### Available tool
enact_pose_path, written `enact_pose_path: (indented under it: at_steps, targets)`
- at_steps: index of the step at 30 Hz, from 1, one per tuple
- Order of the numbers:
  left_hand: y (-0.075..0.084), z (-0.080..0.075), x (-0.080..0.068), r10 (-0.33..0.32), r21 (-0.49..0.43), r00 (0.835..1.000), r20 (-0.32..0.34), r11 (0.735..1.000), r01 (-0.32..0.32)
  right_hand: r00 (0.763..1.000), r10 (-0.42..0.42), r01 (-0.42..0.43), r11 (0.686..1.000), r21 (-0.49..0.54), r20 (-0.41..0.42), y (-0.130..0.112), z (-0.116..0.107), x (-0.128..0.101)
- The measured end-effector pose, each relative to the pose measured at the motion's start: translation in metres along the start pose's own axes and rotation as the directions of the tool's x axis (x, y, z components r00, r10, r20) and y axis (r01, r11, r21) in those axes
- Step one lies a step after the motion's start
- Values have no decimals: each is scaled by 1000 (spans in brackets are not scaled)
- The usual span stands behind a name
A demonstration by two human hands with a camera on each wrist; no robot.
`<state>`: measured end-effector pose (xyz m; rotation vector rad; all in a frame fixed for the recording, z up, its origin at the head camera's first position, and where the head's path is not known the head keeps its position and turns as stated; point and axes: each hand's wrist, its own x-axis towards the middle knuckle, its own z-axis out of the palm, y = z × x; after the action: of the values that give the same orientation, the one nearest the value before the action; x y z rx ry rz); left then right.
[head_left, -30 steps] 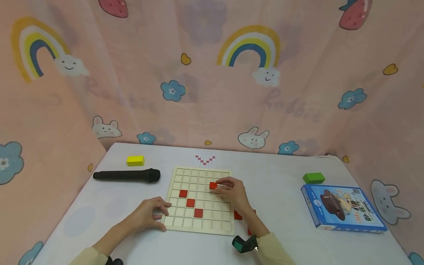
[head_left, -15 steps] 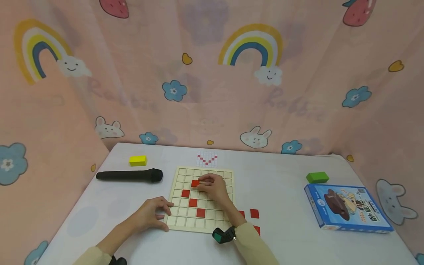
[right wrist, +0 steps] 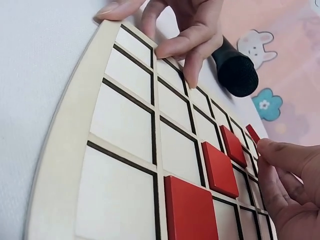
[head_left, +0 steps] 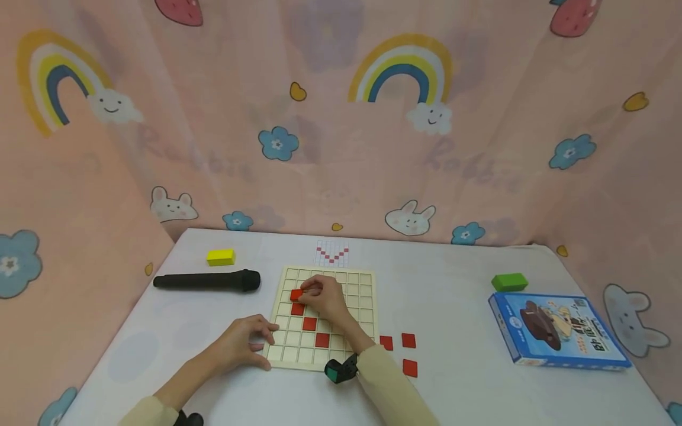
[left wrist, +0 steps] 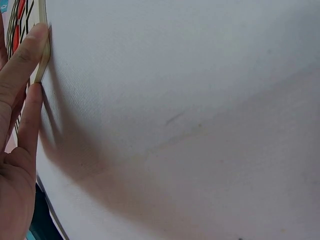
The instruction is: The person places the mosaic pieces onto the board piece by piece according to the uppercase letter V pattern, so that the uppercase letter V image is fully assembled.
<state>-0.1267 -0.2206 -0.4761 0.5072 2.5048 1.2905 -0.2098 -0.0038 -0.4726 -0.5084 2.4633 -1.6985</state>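
Observation:
In the head view my right hand (head_left: 326, 297) pinches a red square tile (head_left: 296, 294) over the upper left part of a cream grid board (head_left: 367, 370). The right wrist view shows that tile (right wrist: 253, 132) tilted between thumb and finger, raised off the cells. Three more red tiles sit in cells in a descending diagonal, among them a middle one (head_left: 309, 323) and the lowest one (head_left: 322, 339). At the board's near left corner rests my left hand (head_left: 242, 343). Its fingertips (right wrist: 167, 48) touch the left rim, with the thumb at the corner.
Three loose red tiles (head_left: 409, 368) lie right of the board. Behind it is a small printed pattern sheet (head_left: 332, 253). A black microphone (head_left: 205, 281) and yellow block (head_left: 221, 257) lie left; a green block (head_left: 510, 282) and blue box (head_left: 559, 331) stand right.
My right hand has moved left across the board with the red tile, from its right side to the left columns. My left hand has stayed at the corner.

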Motion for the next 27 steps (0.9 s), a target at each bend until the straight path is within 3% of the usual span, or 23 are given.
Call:
enact_pose_path:
  at_steps: [11,27]
  targets:
    - [0,-1,0,5,15,1000,2,1000,-5,999,29,-30,998,-52,-26,-1,12,6]
    - [-2,-1,0,20,11,1000,-9,1000,-20,998,64,-64,998,-12,-14,1,12,8]
